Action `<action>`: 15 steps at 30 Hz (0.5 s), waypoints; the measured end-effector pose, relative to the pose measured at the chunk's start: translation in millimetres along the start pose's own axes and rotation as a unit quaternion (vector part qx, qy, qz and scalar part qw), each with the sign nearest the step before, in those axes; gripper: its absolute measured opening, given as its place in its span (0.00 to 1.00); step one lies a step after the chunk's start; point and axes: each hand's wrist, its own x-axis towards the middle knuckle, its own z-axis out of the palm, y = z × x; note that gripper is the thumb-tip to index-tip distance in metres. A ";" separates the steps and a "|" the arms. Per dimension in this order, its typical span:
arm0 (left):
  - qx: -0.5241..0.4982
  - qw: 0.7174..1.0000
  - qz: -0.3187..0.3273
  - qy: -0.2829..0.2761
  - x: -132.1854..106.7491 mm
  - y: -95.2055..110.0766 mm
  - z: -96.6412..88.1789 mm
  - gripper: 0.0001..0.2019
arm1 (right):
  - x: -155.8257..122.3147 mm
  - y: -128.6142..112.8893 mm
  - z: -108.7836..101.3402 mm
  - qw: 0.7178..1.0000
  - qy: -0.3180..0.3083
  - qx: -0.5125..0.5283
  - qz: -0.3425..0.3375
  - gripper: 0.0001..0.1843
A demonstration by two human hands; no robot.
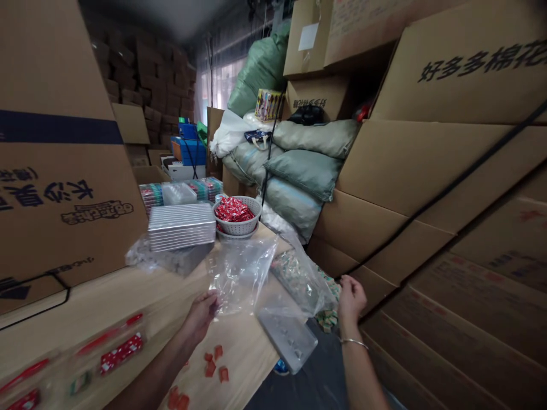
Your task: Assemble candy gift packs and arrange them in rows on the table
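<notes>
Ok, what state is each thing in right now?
left hand: gripping the clear bag, which looks empty.
right hand: curled against the bag of sweets; grip unclear.
white basket: heaped with red sweets.
tray stack: neatly piled on the table.
single tray: apparently overhanging the table edge.

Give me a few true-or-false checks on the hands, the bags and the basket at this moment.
1. The left hand grips a clear plastic bag. True.
2. The white basket holds green sweets. False: it holds red-wrapped sweets.
3. The right hand rests inside the basket. False: it is at the edge of a second bag of small sweets, off the table's near corner.
4. Loose red sweets lie on the wooden table near the left forearm. True.
5. A bracelet sits on the right wrist. True.
</notes>
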 end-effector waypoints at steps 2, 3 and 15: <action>0.001 1.000 0.010 -0.004 0.0 -0.8 1.7 0.07 | 2.6 -25.1 -9.1 0.999 0.006 0.049 -0.005 0.28; 0.003 1.000 0.014 -0.006 0.1 -1.1 2.7 0.07 | 0.9 -38.3 -12.9 0.998 -0.015 0.063 -0.027 0.27; 0.077 0.996 0.028 -0.017 -19.4 -2.4 -5.8 0.07 | -34.3 -19.7 -29.0 0.964 -0.242 -0.098 -0.039 0.21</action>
